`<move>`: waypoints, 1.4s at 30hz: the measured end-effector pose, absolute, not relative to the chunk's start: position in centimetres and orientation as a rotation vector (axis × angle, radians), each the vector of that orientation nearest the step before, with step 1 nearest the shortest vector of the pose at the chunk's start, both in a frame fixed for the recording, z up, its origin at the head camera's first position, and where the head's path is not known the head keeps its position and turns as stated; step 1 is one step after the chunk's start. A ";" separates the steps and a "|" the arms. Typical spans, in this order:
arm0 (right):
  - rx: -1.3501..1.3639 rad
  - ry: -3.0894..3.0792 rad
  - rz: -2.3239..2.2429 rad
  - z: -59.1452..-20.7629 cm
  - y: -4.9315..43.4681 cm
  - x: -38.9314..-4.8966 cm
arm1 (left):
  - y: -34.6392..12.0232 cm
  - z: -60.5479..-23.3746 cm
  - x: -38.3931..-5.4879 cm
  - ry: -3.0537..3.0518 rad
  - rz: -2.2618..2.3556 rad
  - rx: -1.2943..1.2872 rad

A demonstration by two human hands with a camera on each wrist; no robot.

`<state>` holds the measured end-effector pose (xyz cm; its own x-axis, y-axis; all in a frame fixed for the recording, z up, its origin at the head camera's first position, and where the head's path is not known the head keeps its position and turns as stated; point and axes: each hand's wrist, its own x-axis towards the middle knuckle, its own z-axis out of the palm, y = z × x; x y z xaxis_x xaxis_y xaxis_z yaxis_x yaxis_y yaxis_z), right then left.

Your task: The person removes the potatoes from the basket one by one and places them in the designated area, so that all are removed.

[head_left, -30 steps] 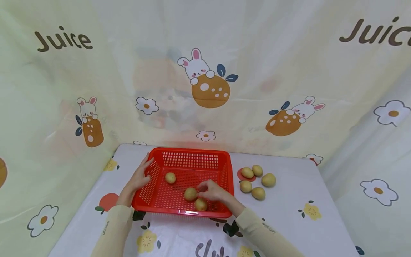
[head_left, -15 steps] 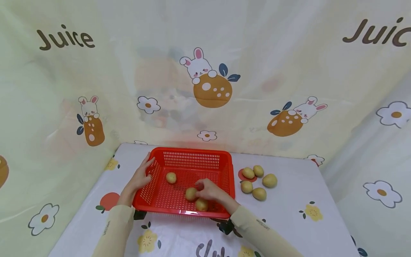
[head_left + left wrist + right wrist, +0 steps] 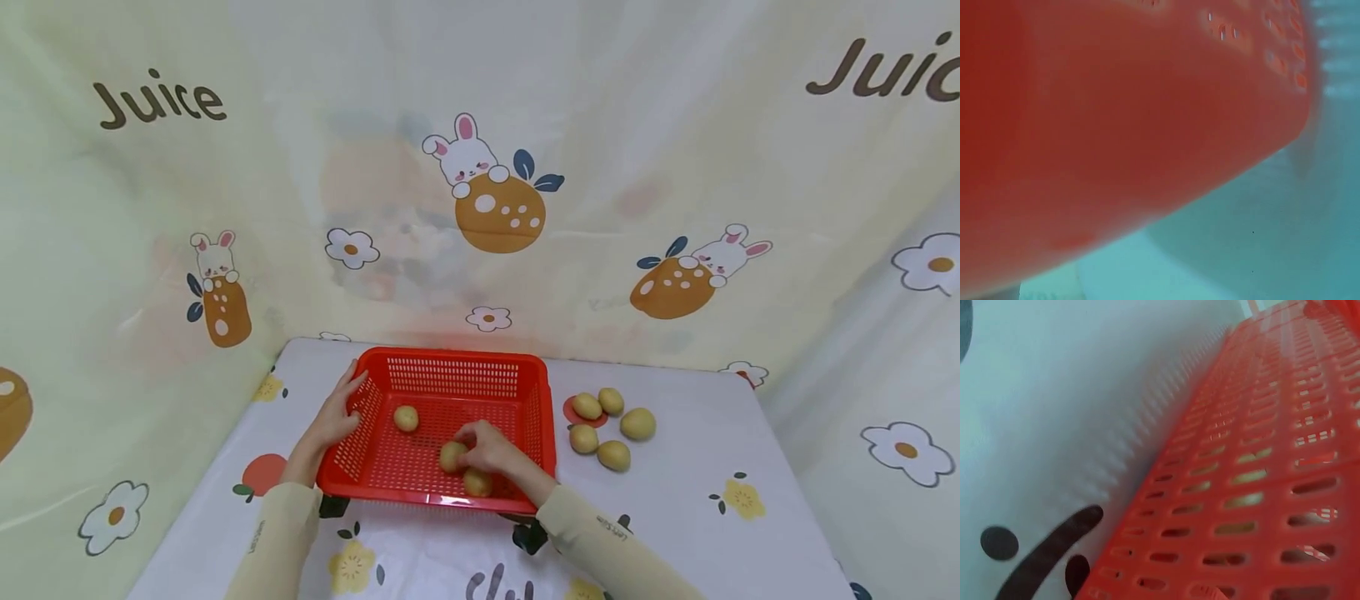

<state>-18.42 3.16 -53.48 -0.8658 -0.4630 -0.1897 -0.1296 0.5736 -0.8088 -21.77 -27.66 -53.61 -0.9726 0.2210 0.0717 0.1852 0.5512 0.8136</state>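
Observation:
In the head view a red plastic basket (image 3: 435, 498) with slotted walls sits on the table and holds 3 potatoes. My left hand (image 3: 330, 425) rests on its left rim, fingers fairly straight and thumb towards the inside. Inside the basket, my right hand (image 3: 487, 450) pinches a potato (image 3: 451, 457) between thumb and fingers. Just below that hand lies another potato (image 3: 477, 483), partly covered by it. Farther left is a third potato (image 3: 406, 418). The left wrist view is filled by the basket wall (image 3: 1147, 125), and the right wrist view shows the basket's slotted side (image 3: 1241, 487).
Several potatoes (image 3: 614, 455) lie in a loose group on the patterned tablecloth (image 3: 675, 492), right of the basket. Behind the table hangs a printed curtain (image 3: 405, 283), which also closes off both sides.
My right hand's fingers rise a little over the potato, then come down onto it. The left hand keeps its place on the rim. The whole head view shifts slightly.

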 end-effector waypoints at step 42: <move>-0.599 2.474 -1.255 -54.5 2.5 -19.0 | -27.4 -53.2 -21.8 2.703 1.424 0.299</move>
